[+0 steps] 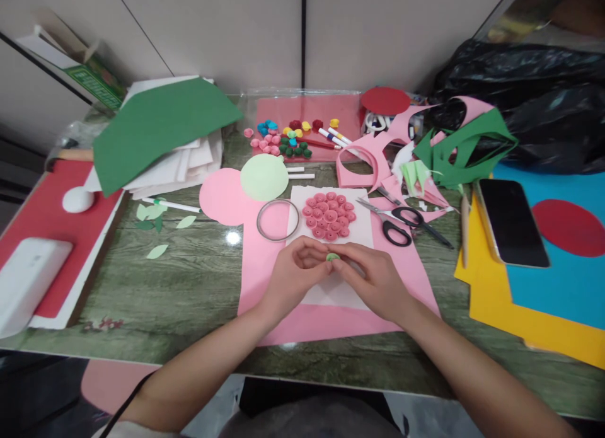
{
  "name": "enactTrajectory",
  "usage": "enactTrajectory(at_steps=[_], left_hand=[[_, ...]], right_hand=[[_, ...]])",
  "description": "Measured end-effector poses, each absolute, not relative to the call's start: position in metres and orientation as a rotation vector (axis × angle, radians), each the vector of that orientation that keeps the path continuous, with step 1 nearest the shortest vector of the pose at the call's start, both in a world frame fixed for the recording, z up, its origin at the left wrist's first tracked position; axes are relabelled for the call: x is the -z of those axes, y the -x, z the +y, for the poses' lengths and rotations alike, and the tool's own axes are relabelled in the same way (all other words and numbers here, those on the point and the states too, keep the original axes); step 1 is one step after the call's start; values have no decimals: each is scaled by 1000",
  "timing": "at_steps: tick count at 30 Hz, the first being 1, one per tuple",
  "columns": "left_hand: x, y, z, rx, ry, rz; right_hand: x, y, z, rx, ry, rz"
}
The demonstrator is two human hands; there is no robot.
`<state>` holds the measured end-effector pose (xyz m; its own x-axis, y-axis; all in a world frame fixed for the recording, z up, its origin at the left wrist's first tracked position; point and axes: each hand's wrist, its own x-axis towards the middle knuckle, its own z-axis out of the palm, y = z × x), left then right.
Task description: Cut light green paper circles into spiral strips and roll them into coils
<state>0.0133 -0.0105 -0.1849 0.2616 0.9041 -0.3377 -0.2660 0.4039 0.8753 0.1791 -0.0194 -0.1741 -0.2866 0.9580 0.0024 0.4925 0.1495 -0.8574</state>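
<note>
Between their fingertips, my left hand (302,265) and my right hand (373,274) pinch a small light green paper piece (333,257), perhaps a rolled strip; the fingers partly cover it. Just beyond them, a cluster of pink rolled-paper flowers (329,216) lies on a white sheet (373,231), which rests on a larger pink sheet (293,328). A metal ring (278,220) lies left of the flowers. To their right is a pair of black-handled scissors (396,232).
Cut leaves (157,251), a light green circle (265,177) and small coloured paper flowers (297,149) lie around the work. Paper scraps (466,148), a phone (514,222) and yellow and blue sheets (491,305) are at right. A white box (35,280) and green card (165,126) are at left.
</note>
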Motion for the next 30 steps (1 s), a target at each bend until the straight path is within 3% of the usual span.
enactTrajectory(at_steps=[30], left_hand=[[182,-12,-6,-908,-718,955]], right_hand=[[175,-179,-20,-1136,1410,-1729]])
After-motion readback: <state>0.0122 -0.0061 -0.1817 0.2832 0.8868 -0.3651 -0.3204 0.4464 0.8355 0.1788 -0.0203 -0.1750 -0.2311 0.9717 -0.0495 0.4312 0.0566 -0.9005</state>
